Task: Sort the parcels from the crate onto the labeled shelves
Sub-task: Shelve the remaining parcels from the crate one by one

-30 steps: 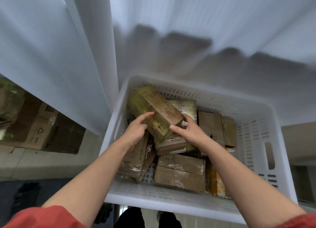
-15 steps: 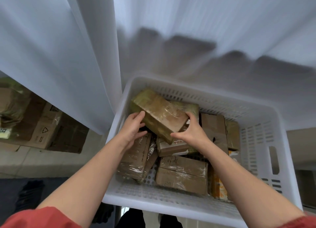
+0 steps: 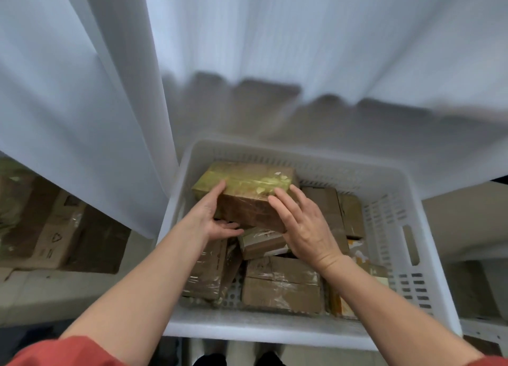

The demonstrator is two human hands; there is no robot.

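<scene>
glossy taped cardboard parcel [image 3: 248, 192], white plastic crate [image 3: 384, 220]

The one head-worn camera looks steeply down and a little forward, close above a white plastic basket [image 3: 247, 330] in the lower middle. Both forearms enter from the bottom edge. The left hand [image 3: 211, 217] and right hand [image 3: 305, 228] meet at a taped box [image 3: 247, 184] near centre. The wide lens bends the white sheet [image 3: 247, 49] above.

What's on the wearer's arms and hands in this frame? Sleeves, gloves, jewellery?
Left hand and right hand are bare: no gloves, rings or watch visible. Forearms are uncovered. A red-orange left sleeve and right sleeve show only at the frame's bottom corners.
</scene>
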